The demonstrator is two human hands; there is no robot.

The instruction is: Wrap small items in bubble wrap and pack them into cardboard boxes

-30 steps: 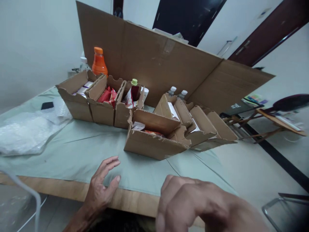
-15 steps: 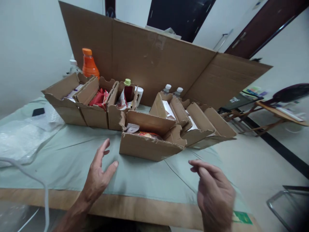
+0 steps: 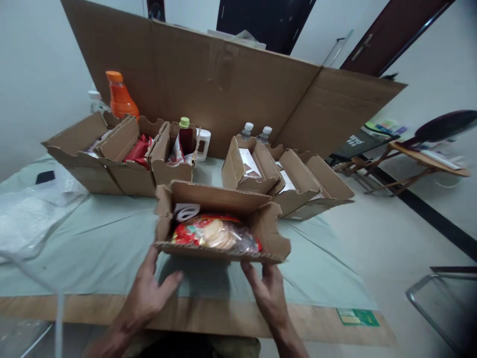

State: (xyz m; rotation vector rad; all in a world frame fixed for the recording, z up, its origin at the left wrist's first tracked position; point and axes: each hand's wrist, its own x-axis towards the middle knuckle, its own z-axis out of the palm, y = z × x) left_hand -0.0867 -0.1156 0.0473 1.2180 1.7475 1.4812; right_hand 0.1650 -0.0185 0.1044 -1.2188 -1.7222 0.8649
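One open-topped brown cardboard box (image 3: 227, 199) is held between the person's left hand (image 3: 149, 288) and right hand (image 3: 268, 293), over the pale green cloth (image 3: 112, 238) on the wooden-edged tabletop (image 3: 89, 306); its mouth tips toward the person, and a shadow beneath suggests that it is raised; the left hand bears on the near left corner, thumb spread away from the fingers; the right hand presses the near side toward its right end, fingertips partly hidden, so how firmly either grips cannot be told. Inside lie a red-and-clear plastic bag of pale round pieces (image 3: 216, 233) and a white looped item (image 3: 186, 211); the handling looks partway: the box is in hand, its contents inside, but not set down; three brown cardboard boxes at the left (image 3: 80, 174) and a tilted-looking cardboard group at the right (image 3: 298, 204) stand untouched.
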